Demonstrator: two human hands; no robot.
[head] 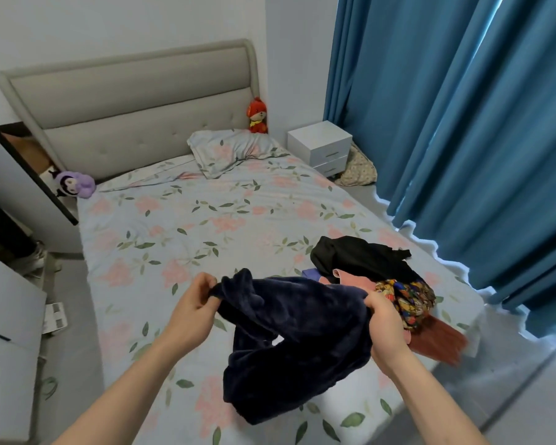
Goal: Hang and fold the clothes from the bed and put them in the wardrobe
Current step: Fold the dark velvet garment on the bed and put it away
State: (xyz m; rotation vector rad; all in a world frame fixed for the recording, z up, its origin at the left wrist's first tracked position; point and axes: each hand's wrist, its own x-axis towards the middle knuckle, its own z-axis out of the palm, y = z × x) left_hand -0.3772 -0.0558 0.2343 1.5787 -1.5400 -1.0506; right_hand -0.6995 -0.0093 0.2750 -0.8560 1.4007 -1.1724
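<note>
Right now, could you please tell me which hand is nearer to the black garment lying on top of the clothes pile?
The right hand: it grips the dark blue fleece garment just below the black garment. The left hand grips the fleece's other end, farther left.

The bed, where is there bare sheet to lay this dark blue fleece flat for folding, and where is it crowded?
Free: the wide middle of the bed, between the pillow and the hands, and the near left strip under the left forearm. Crowded: the near right corner, where the black garment, patterned cloth and rust-red piece are heaped, beside the held fleece.
</note>
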